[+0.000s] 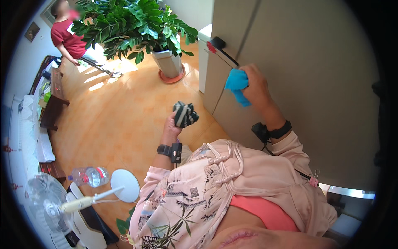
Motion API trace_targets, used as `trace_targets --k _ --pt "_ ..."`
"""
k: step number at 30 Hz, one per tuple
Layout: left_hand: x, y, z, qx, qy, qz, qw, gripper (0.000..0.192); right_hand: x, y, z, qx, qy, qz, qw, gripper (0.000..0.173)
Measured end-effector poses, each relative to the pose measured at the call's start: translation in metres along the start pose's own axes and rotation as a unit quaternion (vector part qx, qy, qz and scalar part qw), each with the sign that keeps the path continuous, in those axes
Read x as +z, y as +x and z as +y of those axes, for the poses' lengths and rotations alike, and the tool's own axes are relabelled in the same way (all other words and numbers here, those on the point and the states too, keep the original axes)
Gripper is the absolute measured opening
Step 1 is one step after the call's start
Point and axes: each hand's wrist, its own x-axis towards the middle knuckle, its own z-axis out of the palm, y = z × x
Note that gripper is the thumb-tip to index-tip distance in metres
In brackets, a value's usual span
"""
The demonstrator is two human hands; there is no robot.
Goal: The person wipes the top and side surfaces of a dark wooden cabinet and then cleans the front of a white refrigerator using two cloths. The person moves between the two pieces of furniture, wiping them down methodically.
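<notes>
My left hand [171, 128] is closed around a bunched cloth with dark and white stripes [183, 115], held out over the tiled floor. In my right hand [258, 85] is a crumpled bright blue cloth [238, 81], close to a tall beige-grey panel [298, 77] that looks like a door or cabinet front. Whether the blue cloth touches the panel, I cannot tell. Just past the cloth a black bar handle [229, 56] is fixed on the panel, with a small red ornament [211, 47] hanging at its far end.
A leafy plant in a tall white pot [168, 63] stands on the orange tile floor [118, 118]. Beyond it is a person in a red shirt [69, 37]. A standing fan [77, 204], a large plastic water bottle [91, 176] and wooden furniture [56, 93] line the left.
</notes>
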Motion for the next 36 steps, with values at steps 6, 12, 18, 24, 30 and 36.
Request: trace_targets --k 6,12,18,24,30,36 --pt "0.001 0.069 0.106 -0.114 0.112 0.028 0.987 0.03 0.076 0.077 0.002 0.216 -0.087 -0.114 0.966 0.03" --pt "0.011 0.117 0.159 -0.149 0.174 0.053 0.972 0.032 0.099 0.063 0.004 0.232 -0.084 -0.052 0.968 0.033" --pt "0.023 0.173 0.158 -0.248 0.194 0.006 0.949 0.037 0.105 0.041 -0.02 0.24 -0.086 -0.044 0.966 0.037" --pt "0.017 0.198 0.172 -0.405 0.293 -0.061 0.864 0.038 0.11 0.027 -0.1 0.26 -0.155 -0.066 0.951 0.036" --pt "-0.015 0.203 0.209 -0.471 0.35 -0.012 0.81 0.028 0.113 0.006 -0.195 0.324 -0.224 -0.125 0.911 0.032" --pt "-0.027 0.176 0.197 -0.532 0.405 -0.013 0.743 0.031 0.119 -0.034 -0.276 0.39 -0.203 -0.108 0.891 0.035"
